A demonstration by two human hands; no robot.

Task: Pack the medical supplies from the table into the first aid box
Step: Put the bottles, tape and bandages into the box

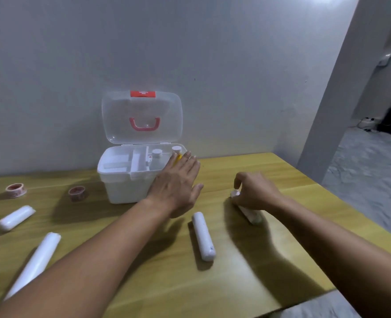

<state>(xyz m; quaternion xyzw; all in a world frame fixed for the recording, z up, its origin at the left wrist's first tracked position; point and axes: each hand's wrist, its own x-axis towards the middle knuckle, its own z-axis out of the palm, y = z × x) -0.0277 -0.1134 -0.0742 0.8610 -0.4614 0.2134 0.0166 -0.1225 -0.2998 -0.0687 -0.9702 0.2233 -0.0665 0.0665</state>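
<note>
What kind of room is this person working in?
Probably a plain room in a home or small office, not a clinic: a bare wooden table against an unadorned grey wall, with a doorway on the right opening onto a rough floor with cables.

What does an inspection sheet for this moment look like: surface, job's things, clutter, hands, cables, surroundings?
Surface: wooden table, against a grey wall.
Job's things: first aid box with lid open; two white-capped bottles stand in its right side. On the table: two tape rolls, three white wrapped rolls, and one more wrapped roll under the right hand.
Clutter: nothing seen.
Hands: left hand open, flat, fingers spread by the box's right edge; right hand closed on the wrapped roll, which lies on the table.
Cables: wires on the floor at far right, off the table.
Surroundings: pillar, dark blurred shapes beyond.
</note>
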